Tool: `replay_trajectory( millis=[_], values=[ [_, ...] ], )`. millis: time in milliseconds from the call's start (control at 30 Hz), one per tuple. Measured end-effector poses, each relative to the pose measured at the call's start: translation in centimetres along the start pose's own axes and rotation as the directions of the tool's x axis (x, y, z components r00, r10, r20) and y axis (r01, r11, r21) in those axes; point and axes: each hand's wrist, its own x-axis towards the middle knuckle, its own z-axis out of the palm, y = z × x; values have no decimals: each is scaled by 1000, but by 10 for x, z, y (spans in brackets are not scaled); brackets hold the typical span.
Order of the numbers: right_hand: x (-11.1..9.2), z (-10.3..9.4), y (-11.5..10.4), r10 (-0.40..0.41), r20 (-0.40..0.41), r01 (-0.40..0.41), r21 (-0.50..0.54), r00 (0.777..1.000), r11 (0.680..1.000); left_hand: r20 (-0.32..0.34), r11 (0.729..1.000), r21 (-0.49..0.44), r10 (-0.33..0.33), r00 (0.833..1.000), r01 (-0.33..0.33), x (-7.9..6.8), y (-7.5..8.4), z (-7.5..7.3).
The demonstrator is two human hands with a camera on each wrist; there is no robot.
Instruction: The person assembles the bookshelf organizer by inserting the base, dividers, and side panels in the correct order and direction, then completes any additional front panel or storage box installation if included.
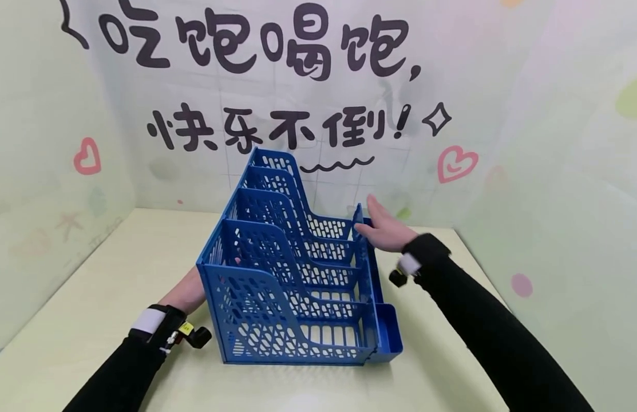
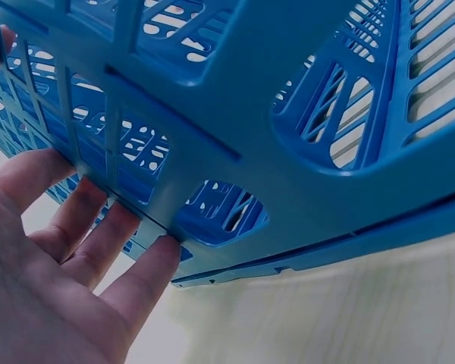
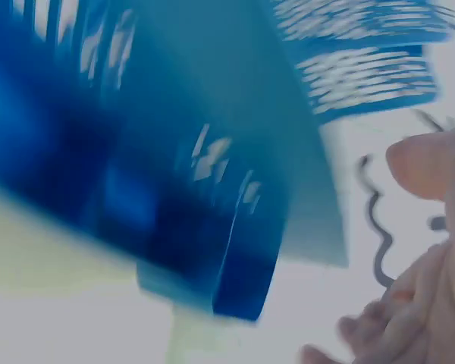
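Observation:
A blue plastic file organizer (image 1: 292, 274) with latticed dividers stands on the table, its tall side to the left. My left hand (image 1: 193, 284) is mostly hidden behind that tall side in the head view. In the left wrist view the left hand (image 2: 68, 258) presses spread fingertips against the latticed wall (image 2: 155, 205). On the organizer's low side, a narrow blue tray (image 1: 390, 332) runs along the front panel (image 1: 368, 286). My right hand (image 1: 385, 229) is beside the far end of this panel, fingers extended. The right wrist view shows the right hand (image 3: 425, 303) with thumb apart and nothing gripped.
A pale table (image 1: 117, 286) lies under the organizer. Behind it hangs a light backdrop (image 1: 277, 91) with large dark characters and pink hearts, and similar printed sheets enclose the left and right sides. Both wrists wear black straps with small cameras.

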Motion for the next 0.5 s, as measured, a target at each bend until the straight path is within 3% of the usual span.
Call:
replay_trajectory(
  millis=[67,167,333,500],
  values=[
    [16,2,-5,-24,9,26,-151,1000,988,11,1000,-27,2,1000,-2,0,-2,1],
    [33,6,-8,-5,47,16,-254,999,967,17,998,-66,10,1000,-9,0,-6,2],
    [46,6,-12,34,85,-17,-192,996,981,4,999,-50,-5,1000,5,2,-2,-1],
    [53,1,-13,37,112,-25,-108,993,994,-15,999,27,-33,999,34,10,5,-4]
  ],
)
